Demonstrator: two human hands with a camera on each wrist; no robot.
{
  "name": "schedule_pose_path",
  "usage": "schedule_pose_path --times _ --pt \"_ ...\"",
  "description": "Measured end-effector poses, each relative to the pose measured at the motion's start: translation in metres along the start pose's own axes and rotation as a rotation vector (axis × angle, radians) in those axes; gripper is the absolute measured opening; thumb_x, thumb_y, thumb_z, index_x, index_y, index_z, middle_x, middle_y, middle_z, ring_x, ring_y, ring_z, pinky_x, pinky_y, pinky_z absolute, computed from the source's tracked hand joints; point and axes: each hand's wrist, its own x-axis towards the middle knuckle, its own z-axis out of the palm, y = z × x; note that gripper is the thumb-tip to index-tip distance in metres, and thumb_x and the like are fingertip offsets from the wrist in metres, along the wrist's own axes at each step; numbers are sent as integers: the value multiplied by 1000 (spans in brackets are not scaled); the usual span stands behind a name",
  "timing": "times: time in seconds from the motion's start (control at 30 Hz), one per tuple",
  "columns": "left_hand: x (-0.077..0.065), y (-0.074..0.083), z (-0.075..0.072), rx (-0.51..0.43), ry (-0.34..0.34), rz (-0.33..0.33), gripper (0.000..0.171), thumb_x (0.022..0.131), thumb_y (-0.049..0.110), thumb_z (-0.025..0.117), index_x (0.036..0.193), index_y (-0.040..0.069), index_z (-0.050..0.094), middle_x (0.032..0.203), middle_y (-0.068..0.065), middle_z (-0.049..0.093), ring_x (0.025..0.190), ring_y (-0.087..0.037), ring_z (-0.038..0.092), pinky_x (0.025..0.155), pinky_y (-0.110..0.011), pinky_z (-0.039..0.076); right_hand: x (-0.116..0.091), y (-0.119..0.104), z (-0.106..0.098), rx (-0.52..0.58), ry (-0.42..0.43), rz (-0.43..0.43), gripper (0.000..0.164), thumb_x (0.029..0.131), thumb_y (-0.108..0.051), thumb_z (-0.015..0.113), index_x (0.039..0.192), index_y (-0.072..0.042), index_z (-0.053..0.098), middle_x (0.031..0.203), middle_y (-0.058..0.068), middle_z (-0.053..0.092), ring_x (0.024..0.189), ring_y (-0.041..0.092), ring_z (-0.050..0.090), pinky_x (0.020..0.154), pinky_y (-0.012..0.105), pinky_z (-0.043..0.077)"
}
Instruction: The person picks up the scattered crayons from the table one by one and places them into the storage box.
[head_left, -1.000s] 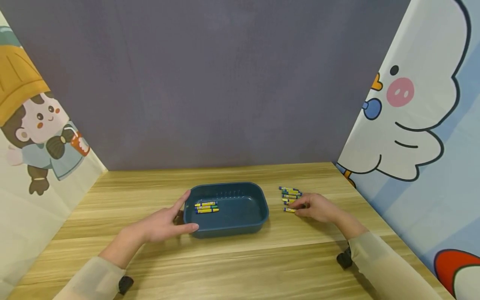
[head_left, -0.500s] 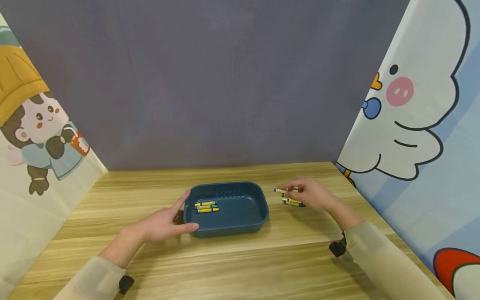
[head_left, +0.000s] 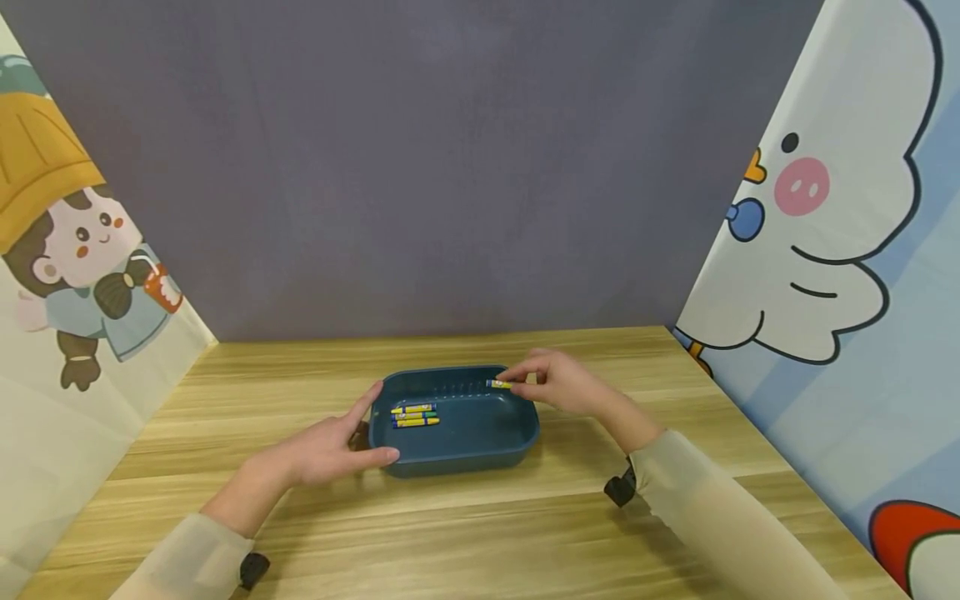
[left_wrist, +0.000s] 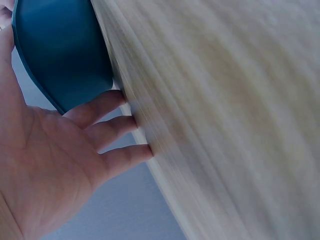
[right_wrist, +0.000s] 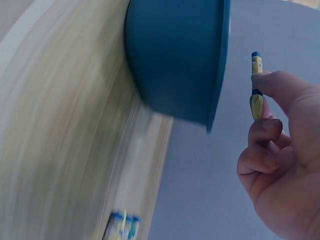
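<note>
My right hand [head_left: 558, 383] pinches a crayon [right_wrist: 256, 75] between thumb and fingertips, over the right back corner of a dark teal plastic tray [head_left: 457, 467]. The crayon has a yellow wrapper, blue bands and a pale yellow-green tip. My left hand [head_left: 330, 450] rests against the tray's left end with straight fingers, its thumb on the front rim. In the left wrist view, three fingertips [left_wrist: 142, 151] reach down to the table beside the tray. Three crayons [head_left: 415, 417] lie side by side on the left of the tray's floor.
More crayons [right_wrist: 122, 226] lie on the wooden table [head_left: 480, 533] to the right of the tray; my right hand and wrist hide them in the head view. A grey panel [head_left: 450, 183] stands along the back edge, with cartoon-printed sheets [head_left: 847, 275] at both sides.
My right hand took up a crayon from the group on the table and carried it left, over the tray's right end. My left hand and the tray stayed in place.
</note>
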Motion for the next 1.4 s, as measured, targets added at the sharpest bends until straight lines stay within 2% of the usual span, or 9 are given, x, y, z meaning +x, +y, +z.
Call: schedule_pose_path --times 0.13,0.3,0.63,0.87,1.07,1.4 --pt "0 0 1 -6 7 1 118 99 69 70 179 26 -5 149 -20 68 135 -38 66 116 -63 49 13 -12 13 14 -34 -20 27 107 -21 74 132 -26 82 113 -1 70 75 16 55 64 28 48" --pt "1 0 1 -11 12 4 118 99 69 70 179 24 -4 149 -20 68 136 -38 66 116 -63 49 30 -24 33 25 -79 -33 27 108 -20 73 133 -26 82 118 -1 71 80 12 56 70 28 50" --pt "1 0 0 -32 -26 -10 117 100 69 68 179 22 -5 155 -20 64 135 -36 67 113 -63 51 61 -45 75 13 -127 -59 25 108 -21 72 130 -28 83 110 -5 70 84 10 57 74 27 52" --pt "1 0 -1 -32 -31 -9 116 100 69 68 179 24 -5 154 -20 65 136 -37 66 112 -63 52 76 -53 97 -11 -126 -65 24 106 -20 75 127 -27 84 108 -5 70 86 7 56 77 26 51" --pt "0 0 0 -23 -28 -7 115 101 70 67 179 26 -5 153 -21 65 137 -40 65 112 -64 52 82 -50 111 -23 -129 -57 23 105 -20 77 125 -27 85 108 -4 71 91 6 58 83 27 51" --pt "-1 0 -1 -14 -22 -5 116 101 69 66 178 23 -6 153 -20 66 139 -41 64 114 -65 50 85 -51 118 -115 -193 -107 22 103 -20 80 124 -23 86 106 -4 72 94 8 61 88 24 51"
